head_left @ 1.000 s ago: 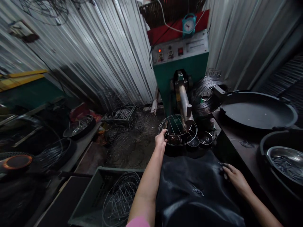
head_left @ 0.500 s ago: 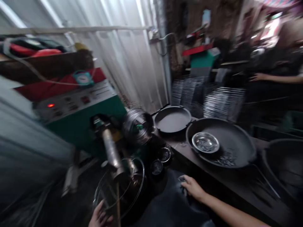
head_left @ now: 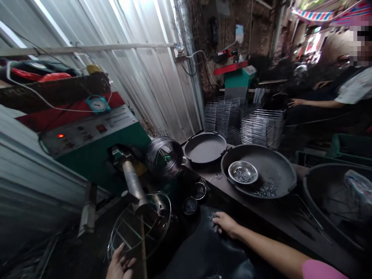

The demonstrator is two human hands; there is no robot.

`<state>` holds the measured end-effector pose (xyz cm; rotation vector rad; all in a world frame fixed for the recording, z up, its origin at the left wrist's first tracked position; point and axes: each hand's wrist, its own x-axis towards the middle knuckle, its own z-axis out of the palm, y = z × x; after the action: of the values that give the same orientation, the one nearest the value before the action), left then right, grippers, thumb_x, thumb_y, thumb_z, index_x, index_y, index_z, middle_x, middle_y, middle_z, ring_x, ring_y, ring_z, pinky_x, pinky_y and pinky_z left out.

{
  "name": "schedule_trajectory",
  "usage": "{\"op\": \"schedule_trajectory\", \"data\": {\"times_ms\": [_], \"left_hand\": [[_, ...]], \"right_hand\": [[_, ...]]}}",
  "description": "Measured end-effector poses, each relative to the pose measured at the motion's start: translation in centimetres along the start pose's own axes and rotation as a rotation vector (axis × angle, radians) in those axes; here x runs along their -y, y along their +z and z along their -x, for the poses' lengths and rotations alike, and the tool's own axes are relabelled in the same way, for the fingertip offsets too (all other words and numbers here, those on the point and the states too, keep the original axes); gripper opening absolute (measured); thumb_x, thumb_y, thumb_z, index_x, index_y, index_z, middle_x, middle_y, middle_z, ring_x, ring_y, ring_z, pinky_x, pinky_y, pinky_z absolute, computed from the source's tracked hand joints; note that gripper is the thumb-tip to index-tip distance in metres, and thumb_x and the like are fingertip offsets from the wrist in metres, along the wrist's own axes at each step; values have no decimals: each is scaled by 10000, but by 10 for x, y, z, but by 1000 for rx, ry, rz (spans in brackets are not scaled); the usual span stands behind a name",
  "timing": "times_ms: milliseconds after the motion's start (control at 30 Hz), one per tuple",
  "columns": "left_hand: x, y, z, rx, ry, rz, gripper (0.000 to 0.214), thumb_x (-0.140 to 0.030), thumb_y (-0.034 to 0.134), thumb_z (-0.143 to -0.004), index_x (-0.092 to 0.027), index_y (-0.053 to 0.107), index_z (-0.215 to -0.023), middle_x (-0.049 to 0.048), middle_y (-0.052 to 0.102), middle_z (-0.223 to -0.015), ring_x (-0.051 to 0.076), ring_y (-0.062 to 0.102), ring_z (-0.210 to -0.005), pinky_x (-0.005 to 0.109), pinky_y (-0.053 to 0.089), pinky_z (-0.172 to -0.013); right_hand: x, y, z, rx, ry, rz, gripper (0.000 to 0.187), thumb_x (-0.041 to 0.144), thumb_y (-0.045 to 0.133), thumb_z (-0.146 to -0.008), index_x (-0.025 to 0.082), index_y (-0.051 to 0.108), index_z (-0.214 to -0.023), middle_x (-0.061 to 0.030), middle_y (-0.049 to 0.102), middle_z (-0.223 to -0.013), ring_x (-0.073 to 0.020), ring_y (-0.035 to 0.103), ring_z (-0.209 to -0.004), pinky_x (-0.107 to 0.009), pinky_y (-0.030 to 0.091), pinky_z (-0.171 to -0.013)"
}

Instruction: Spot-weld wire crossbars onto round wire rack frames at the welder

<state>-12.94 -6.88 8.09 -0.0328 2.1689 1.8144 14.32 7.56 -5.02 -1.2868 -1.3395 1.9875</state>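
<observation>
My left hand [head_left: 120,264] is at the lower left, fingers partly curled at the near edge of a round wire rack [head_left: 127,234]. The rack has a double ring with short cross wires and sits tilted around the metal arms [head_left: 136,188] of a green machine [head_left: 101,149]. The exact grip is partly hidden. My right hand [head_left: 225,224] is closed over the dark apron [head_left: 200,248] on my lap, with thin short wire pieces [head_left: 211,216] poking from its fingertips. Close by are two small bowls of metal bits, one dark bowl [head_left: 190,206] and another [head_left: 200,190].
A large black pan [head_left: 276,166] holds a steel bowl [head_left: 243,172] and loose wire pieces [head_left: 266,190]. Behind it are a smaller pan [head_left: 205,148] and stacked wire racks [head_left: 261,128]. A wire coil [head_left: 164,155] hangs beside the machine. A co-worker's arm [head_left: 319,103] shows at right.
The view has shifted slightly and sharpened, bringing more of the co-worker into sight. My right hand has moved a little left and up over the apron. My left hand stays by the rack.
</observation>
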Motion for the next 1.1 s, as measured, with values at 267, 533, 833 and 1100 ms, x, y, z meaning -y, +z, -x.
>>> {"op": "schedule_trajectory", "data": {"times_ms": [267, 533, 833, 1100], "left_hand": [[13, 28, -6, -137, -232, 423, 257, -281, 692, -538, -155, 479, -608, -48, 435, -530, 47, 367, -384, 183, 257, -334], [28, 24, -22, -144, -132, 598, 399, -276, 729, -491, -181, 405, -703, -84, 417, -520, 40, 363, -366, 160, 207, -320], [28, 26, -25, -97, -146, 658, 382, -295, 723, -502, -170, 430, -714, -70, 449, -553, 32, 382, -389, 156, 205, -345], [35, 29, -20, -127, -195, 615, 376, -289, 735, -493, -167, 444, -698, -87, 420, -527, 26, 344, -377, 163, 212, -342]], "right_hand": [[84, 92, -4, 244, -531, -34, 271, 426, 530, -778, 178, 552, -885, -25, 642, -786, -133, 594, -687, -250, 445, -613], [96, 141, -25, 289, -538, 328, 265, 449, 574, -691, 196, 590, -770, 17, 615, -586, -148, 563, -534, -256, 399, -493], [110, 149, -28, 324, -477, 303, 251, 420, 559, -738, 179, 577, -806, -12, 648, -614, -146, 584, -538, -230, 391, -449], [89, 147, -20, 254, -484, 249, 300, 465, 571, -731, 178, 571, -818, -33, 655, -679, -158, 607, -586, -242, 421, -467]]}}
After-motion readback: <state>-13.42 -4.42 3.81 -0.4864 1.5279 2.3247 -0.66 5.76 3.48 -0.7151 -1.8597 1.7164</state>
